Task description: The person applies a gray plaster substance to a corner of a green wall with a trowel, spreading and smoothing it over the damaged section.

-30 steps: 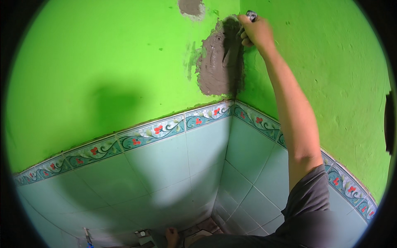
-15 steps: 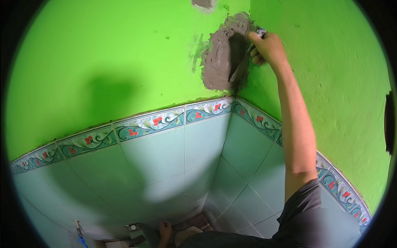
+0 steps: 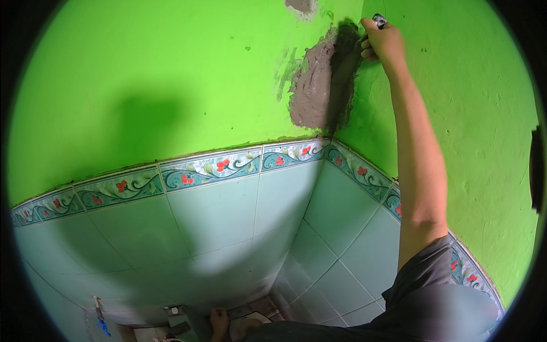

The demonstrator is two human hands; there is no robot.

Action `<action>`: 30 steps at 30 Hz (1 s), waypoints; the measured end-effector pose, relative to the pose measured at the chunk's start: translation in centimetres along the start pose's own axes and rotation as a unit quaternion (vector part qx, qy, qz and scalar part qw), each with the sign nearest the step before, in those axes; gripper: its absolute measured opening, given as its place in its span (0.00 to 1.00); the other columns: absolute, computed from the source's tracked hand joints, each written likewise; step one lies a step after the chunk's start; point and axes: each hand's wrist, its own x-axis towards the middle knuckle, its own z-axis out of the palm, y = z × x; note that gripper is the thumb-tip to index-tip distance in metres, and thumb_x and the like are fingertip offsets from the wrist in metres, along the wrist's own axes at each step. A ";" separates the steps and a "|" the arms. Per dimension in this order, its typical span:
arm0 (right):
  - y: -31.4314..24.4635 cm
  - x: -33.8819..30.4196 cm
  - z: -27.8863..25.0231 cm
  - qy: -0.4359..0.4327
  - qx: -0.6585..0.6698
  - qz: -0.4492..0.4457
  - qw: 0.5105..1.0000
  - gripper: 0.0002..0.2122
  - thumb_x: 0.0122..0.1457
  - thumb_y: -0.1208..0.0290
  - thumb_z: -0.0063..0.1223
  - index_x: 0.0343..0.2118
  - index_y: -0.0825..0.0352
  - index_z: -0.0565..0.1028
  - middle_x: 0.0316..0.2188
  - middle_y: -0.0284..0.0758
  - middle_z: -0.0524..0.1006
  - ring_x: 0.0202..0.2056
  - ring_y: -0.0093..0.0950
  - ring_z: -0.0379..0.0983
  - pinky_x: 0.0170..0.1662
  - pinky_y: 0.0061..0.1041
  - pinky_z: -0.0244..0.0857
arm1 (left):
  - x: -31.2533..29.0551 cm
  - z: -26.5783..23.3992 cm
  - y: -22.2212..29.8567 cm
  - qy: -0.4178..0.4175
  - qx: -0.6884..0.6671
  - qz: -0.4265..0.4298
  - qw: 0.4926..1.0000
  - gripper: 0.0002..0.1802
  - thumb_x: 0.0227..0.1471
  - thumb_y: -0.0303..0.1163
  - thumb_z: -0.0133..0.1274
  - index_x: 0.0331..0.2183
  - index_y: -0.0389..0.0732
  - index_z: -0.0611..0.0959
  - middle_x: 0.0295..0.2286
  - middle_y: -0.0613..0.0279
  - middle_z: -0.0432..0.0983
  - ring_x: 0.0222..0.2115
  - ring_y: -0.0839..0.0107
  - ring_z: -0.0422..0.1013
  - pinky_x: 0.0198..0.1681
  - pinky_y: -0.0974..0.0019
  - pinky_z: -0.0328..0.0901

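Observation:
My right hand (image 3: 385,45) is raised high by the corner, its fingers wrapped round the handle of a trowel (image 3: 379,21). The blade is seen nearly edge-on and lost in shadow. It is close to a rough patch of wet grey-brown mortar (image 3: 312,85) on the green wall, left of the corner. Ridges and smears mark the patch, and a dark shadow covers its right side. Low down, my left hand (image 3: 219,320) shows small with its fingers curled, beside a greenish ledge. What it grips, if anything, cannot be made out.
A smaller mortar patch (image 3: 302,7) is higher on the wall. Below the green paint runs a floral border (image 3: 222,165) above pale teal tiles (image 3: 222,211). A tap with a blue handle (image 3: 102,326) sits at lower left. A dark object (image 3: 535,171) stands at the right edge.
My right hand and the trowel have moved up along the patch toward its top. The view has shifted slightly. My left hand stays low down.

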 end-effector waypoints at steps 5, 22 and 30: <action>-1.5 1.0 -1.7 0.001 -0.004 -0.018 1.000 0.17 0.58 0.56 0.56 0.28 0.68 0.73 0.18 0.34 0.76 0.13 0.23 0.72 0.16 0.21 0.66 | -1.4 -0.4 3.6 0.035 0.012 -0.070 0.997 0.20 0.54 0.38 0.51 0.40 0.31 0.77 0.38 0.44 0.75 0.40 0.52 0.73 0.44 0.56 0.66; 0.8 -3.3 1.9 -0.039 0.032 0.038 0.998 0.19 0.56 0.55 0.57 0.27 0.71 0.74 0.16 0.37 0.75 0.11 0.25 0.70 0.13 0.24 0.66 | 1.2 -0.3 1.3 0.018 0.015 0.053 0.998 0.15 0.52 0.35 0.52 0.35 0.31 0.76 0.31 0.43 0.76 0.34 0.49 0.73 0.39 0.54 0.66; -1.1 -0.1 -2.2 0.017 0.041 0.011 0.999 0.19 0.54 0.55 0.61 0.29 0.70 0.74 0.18 0.35 0.75 0.13 0.22 0.70 0.15 0.21 0.65 | 0.6 -0.7 0.9 0.011 0.016 0.060 0.998 0.14 0.52 0.34 0.52 0.35 0.31 0.76 0.32 0.45 0.75 0.34 0.50 0.73 0.39 0.54 0.66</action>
